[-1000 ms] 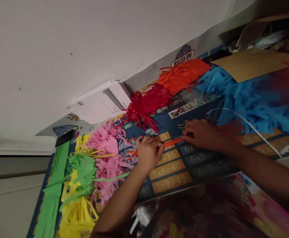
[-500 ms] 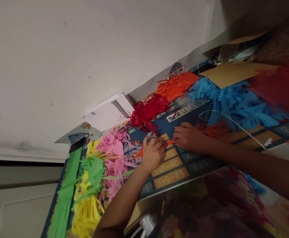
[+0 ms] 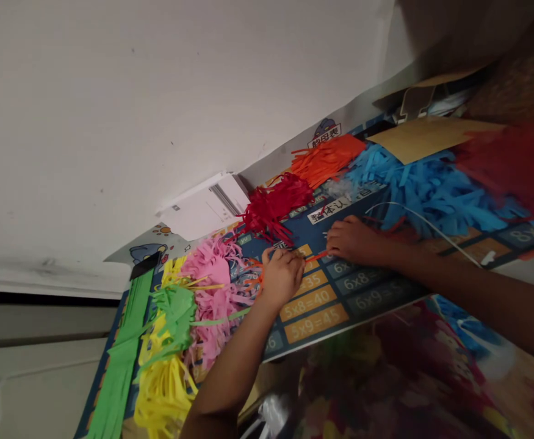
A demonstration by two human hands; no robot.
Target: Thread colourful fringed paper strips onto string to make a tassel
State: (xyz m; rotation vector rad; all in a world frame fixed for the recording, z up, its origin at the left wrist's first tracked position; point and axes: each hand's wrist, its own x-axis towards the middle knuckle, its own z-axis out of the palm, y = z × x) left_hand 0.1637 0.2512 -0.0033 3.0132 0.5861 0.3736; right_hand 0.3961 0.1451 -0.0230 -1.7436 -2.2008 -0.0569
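My left hand (image 3: 284, 273) is closed on an orange paper tassel, whose fringe (image 3: 254, 275) sticks out on its left side. A thin twisted part of the tassel (image 3: 316, 256) runs across to my right hand (image 3: 351, 239), which pinches its other end. Both hands rest low over the printed board (image 3: 312, 350). Beyond them lies a red fringed paper tassel (image 3: 278, 204), with an orange fringed bundle (image 3: 326, 160) behind it. Pink fringed paper (image 3: 214, 274) is just left of my left hand. The fingertips are partly hidden.
Green strips (image 3: 124, 341) and yellow fringes (image 3: 163, 396) cover the board's left end. Blue fringed paper (image 3: 431, 189), a brown sheet (image 3: 431, 137) and red paper (image 3: 514, 164) lie right. A white card stack (image 3: 198, 210) leans by the wall. A white cord (image 3: 436, 228) curves near my right forearm.
My right hand has shifted slightly right, away from my left. More of the thin orange twist shows between them. Other papers stay put.
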